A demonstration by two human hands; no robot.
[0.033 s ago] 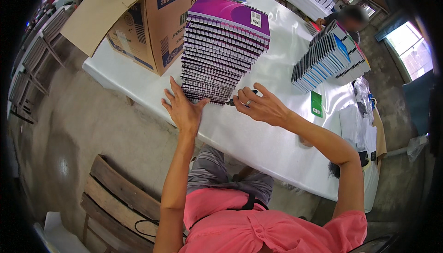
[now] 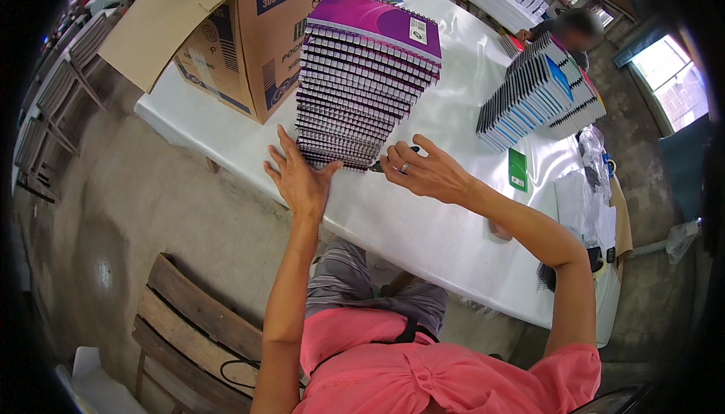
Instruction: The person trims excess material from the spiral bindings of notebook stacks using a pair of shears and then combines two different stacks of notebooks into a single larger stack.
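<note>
Notebooks (image 2: 362,82), spiral-bound with purple covers, stand in one tall stack near the front edge of the white table (image 2: 423,225), the wire spines facing the person. Nearest the body, a wooden bench (image 2: 189,331) sits on the concrete floor below the table edge.

Left hand (image 2: 298,176) is spread, fingers apart, its tips touching the foot of the stack on the left side. Right hand (image 2: 423,172) rests at the stack's lower right corner, fingers curled loosely; something small and dark shows just under its fingertips, but whether it is pinched I cannot tell.

Judging by both hands bracketing the base, the step in hand looks like squaring or steadying the pile. Any further move on it calls for even pressure from both sides, since the stack leans slightly and is tall enough to slip.

Beside the stack on the left stands a cardboard box (image 2: 249,44), flaps open; only slivers of colourful covers show at its top, so how full it is cannot be told. To the right lie a green card (image 2: 517,169) and a clear plastic wrapper (image 2: 585,203). Farther off, a second stack (image 2: 540,93) with blue covers fans out, and another person (image 2: 574,29) sits behind it.
</note>
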